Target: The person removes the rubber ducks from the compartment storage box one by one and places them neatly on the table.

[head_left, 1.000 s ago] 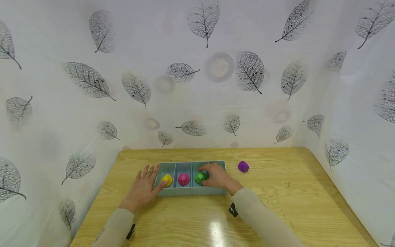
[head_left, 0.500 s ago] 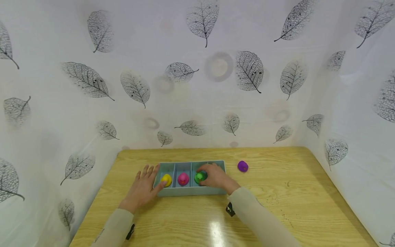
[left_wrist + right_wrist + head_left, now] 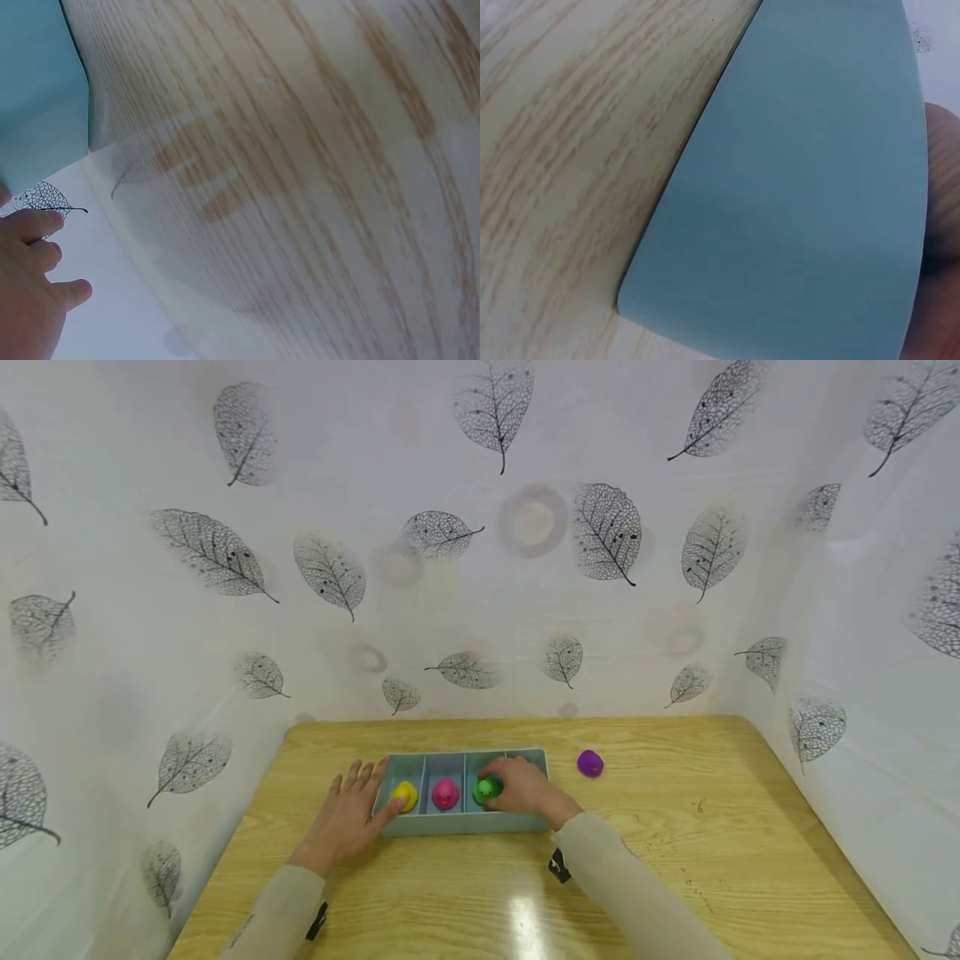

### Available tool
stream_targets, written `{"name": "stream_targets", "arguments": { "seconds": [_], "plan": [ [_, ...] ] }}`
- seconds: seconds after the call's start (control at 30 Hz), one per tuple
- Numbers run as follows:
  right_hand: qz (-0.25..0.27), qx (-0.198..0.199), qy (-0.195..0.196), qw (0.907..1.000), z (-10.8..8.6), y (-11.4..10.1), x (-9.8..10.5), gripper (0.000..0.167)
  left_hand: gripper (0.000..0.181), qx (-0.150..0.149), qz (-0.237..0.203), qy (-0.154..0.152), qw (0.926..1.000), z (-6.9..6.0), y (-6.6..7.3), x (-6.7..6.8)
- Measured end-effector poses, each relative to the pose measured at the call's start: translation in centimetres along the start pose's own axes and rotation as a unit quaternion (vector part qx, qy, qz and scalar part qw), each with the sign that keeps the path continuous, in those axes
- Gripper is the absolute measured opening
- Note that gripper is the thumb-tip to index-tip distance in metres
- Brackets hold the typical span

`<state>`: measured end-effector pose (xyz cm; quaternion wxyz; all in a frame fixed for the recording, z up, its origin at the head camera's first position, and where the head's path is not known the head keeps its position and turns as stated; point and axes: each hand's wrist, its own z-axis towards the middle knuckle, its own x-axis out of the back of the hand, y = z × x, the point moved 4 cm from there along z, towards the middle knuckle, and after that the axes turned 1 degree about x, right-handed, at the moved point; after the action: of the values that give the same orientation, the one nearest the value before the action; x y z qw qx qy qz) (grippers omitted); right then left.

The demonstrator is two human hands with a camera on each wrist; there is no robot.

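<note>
A grey-blue divided box (image 3: 465,824) stands on the table, with a yellow rubber duck (image 3: 406,795) in its leftmost compartment. Beside that, a pink rubber duck (image 3: 446,794) sits in its own compartment. My left hand (image 3: 347,817) rests at the box's left end, fingers straight; its thumb reaches over the rim to the yellow duck. From the right, my right hand (image 3: 525,791) reaches into the box and pinches a green rubber duck (image 3: 485,790) between thumb and fingers. In the right wrist view the box's outer wall (image 3: 780,187) hides most of that hand.
A small purple rubber duck (image 3: 591,764) lies on the wooden table (image 3: 675,860), right of the box. My right hand covers much of the rightmost compartment. A pale curtain (image 3: 480,610) with leaf prints hangs around the table's back and sides.
</note>
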<state>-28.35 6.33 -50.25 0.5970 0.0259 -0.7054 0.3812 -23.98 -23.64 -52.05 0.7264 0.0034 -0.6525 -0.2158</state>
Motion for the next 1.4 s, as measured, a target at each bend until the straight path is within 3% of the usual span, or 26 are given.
{"name": "stream_targets", "arguments": {
  "seconds": [0.33,1.0,1.4],
  "plan": [
    [-0.004,0.005,0.005,1.0,-0.1,-0.3,0.1,0.034,0.083,0.001,0.001,0.001,1.0,0.0,0.0,0.0],
    [-0.032,0.032,0.016,0.9989,-0.4,-0.4,0.6,0.034,0.083,0.008,-0.003,-0.011,0.9999,0.1,0.3,-0.1],
    [0.017,0.055,0.059,0.9966,-0.7,-1.2,2.7,0.033,0.083,0.01,0.003,-0.009,0.9999,0.0,0.3,0.2]
  ]
}}
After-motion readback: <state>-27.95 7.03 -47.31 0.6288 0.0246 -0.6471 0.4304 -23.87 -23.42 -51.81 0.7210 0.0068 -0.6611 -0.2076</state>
